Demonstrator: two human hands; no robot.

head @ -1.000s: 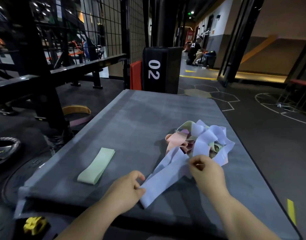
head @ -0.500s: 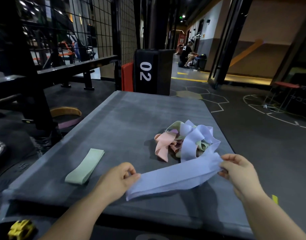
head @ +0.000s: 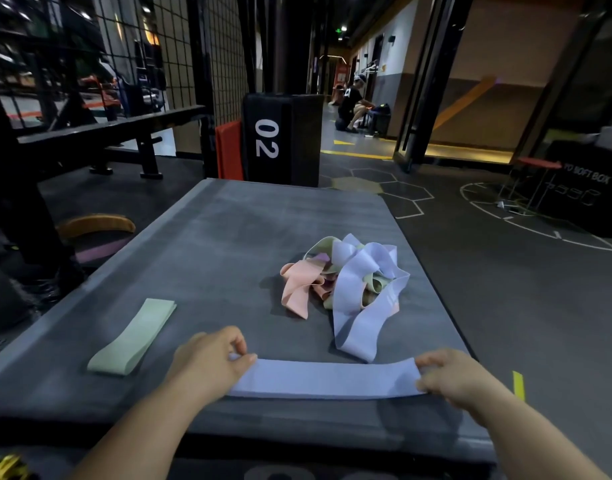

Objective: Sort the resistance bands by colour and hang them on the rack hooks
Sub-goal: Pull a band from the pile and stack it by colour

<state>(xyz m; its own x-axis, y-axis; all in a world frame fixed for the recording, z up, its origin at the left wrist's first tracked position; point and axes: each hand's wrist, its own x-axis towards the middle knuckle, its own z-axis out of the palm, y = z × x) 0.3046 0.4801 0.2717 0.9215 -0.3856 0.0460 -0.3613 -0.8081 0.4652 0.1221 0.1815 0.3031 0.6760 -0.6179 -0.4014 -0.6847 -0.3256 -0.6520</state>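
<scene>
Grey padded platform [head: 228, 244], dark gym floor [head: 505, 289], black "02" box [head: 280, 140] behind.

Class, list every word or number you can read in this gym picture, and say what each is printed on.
"02": on the black pad beyond the mat.
"YO SOFT BOX": on the black box at right; its start is hidden.
Mark on the piled band: too blurred to read.

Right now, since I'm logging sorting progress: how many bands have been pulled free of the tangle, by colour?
1 green band, flat on the mat
1 lavender band, pinched at its ends by the left hand and right hand
0 pink
Total: 2. The tangled pile cannot be counted.
</scene>
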